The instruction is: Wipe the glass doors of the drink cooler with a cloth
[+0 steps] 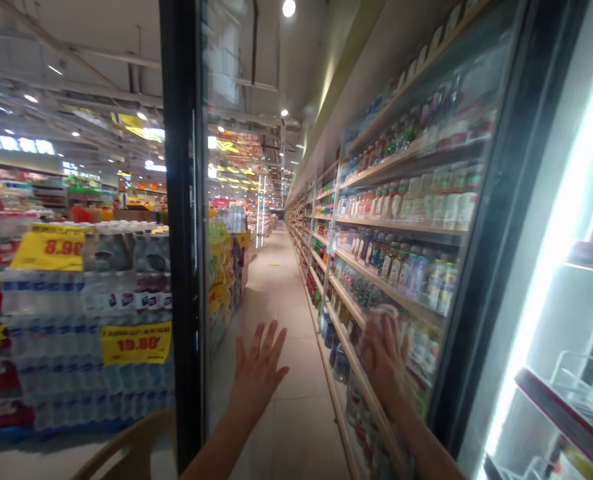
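I stand at an open cooler with its glass door (236,200) swung out in front of me. My left hand (259,370) is raised against the glass, palm forward and fingers spread, holding nothing. My right hand (383,353) lies flat on the glass further right, fingers stretched upward. It looks hazy, and a pale patch sits at its fingertips that I cannot make out. The door's black frame (181,267) stands just left of my left hand.
Lit cooler shelves (566,393) are at my right. Drink shelves (401,233) line the aisle ahead, above a tiled floor (286,320). Stacked water packs (76,320) with yellow price signs stand at left. A tan chair back (126,443) is at the bottom left.
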Available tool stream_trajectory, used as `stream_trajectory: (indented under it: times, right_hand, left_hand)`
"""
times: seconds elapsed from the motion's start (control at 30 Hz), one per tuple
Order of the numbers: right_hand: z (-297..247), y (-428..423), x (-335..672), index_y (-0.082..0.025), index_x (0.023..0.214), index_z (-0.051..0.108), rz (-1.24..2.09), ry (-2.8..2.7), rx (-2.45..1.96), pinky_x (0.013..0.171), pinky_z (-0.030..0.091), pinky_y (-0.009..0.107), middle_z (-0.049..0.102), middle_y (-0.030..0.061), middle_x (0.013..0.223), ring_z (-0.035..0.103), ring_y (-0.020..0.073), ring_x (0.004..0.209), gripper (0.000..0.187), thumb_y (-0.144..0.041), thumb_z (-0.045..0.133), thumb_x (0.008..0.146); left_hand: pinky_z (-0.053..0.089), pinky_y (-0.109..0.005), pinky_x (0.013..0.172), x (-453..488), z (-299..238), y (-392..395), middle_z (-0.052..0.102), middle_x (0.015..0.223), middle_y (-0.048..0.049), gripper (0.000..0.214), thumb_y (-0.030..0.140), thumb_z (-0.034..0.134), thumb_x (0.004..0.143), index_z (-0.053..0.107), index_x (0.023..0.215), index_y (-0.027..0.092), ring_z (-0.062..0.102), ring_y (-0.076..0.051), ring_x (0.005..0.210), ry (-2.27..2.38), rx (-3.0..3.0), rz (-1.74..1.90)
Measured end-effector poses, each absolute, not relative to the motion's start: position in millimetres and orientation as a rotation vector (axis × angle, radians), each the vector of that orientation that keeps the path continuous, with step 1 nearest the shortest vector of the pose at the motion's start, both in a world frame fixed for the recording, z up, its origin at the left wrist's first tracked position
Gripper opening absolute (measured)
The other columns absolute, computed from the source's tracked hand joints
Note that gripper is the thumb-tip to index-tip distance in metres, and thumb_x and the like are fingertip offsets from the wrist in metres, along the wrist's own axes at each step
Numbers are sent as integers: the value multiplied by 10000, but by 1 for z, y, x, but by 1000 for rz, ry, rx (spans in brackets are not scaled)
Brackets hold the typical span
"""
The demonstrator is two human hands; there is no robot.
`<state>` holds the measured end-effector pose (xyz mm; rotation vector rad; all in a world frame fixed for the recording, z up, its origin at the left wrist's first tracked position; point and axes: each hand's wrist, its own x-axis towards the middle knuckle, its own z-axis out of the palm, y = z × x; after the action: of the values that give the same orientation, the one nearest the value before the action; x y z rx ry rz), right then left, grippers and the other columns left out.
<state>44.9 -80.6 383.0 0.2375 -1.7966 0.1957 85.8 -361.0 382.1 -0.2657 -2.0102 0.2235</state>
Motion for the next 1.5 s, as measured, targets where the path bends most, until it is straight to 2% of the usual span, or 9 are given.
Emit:
stream_trajectory:
  times: [0.1,0.3,0.5,0.7,0.9,1.0,1.13,1.33,1.5]
  right_hand:
    - [392,-69,40,-170,1423,347,342,-1688,-81,1031,257,641,260,198,1505,229,357,1392,556,-218,389,871]
    - [388,-105,49,-277,1375,420,92,-1820,504,1122,179,532,373,79,1476,238,268,1403,545,-162,461,844]
    - [409,-85,45,-206,1424,336,276,-1720,38,1049,245,618,298,173,1494,223,327,1401,537,-208,370,888]
    - [409,-93,46,-268,1338,463,104,-1816,451,1125,157,539,451,90,1414,264,260,1392,491,-174,424,857]
    - [421,-17,29,-120,1374,424,448,-1639,-265,973,301,654,341,243,1449,307,373,1351,521,-234,340,873]
    - [420,-47,35,-179,1329,485,302,-1703,48,1037,275,591,328,176,1478,284,328,1373,481,-207,392,858]
    - [418,-85,45,-270,1261,542,86,-1772,483,1117,180,523,426,75,1435,284,252,1380,444,-165,439,841]
    - [434,-43,35,-176,1403,383,291,-1697,-61,1043,255,597,293,185,1492,253,321,1384,527,-223,366,878]
    - [436,-22,30,-265,1382,412,122,-1810,184,1082,224,551,359,114,1474,276,270,1384,522,-192,394,866]
  left_hand:
    - [21,-590,1134,85,382,-360,378,1459,-100,756,605,555,770,341,1408,260,141,-287,1423,-2021,-265,221]
    - [64,-593,1132,85,378,-363,382,1460,-106,750,597,543,783,310,1418,273,229,-301,1401,-2037,-255,186]
    - [133,-586,1123,94,402,-351,437,1427,-105,728,545,600,766,354,1401,288,324,-311,1361,-2027,-284,127]
    - [169,-623,1095,90,440,-329,357,1473,-116,946,613,670,661,231,1441,306,281,-344,1375,-2052,-323,149]
    - [112,-618,1113,86,432,-329,321,1489,-108,963,637,656,659,205,1446,311,229,-335,1396,-2040,-320,179]
    - [109,-617,1114,86,431,-331,324,1484,-111,962,648,645,661,206,1446,307,221,-331,1398,-2022,-329,184]
    - [143,-623,1104,86,434,-332,300,1492,-116,966,635,642,675,169,1450,305,220,-335,1397,-2065,-311,174]
    - [152,-627,1100,84,434,-331,285,1498,-115,1002,610,678,653,146,1448,313,224,-343,1394,-2089,-304,156]
    - [148,-631,1097,81,434,-332,310,1485,-123,988,601,695,640,194,1441,312,262,-349,1380,-2071,-307,140]
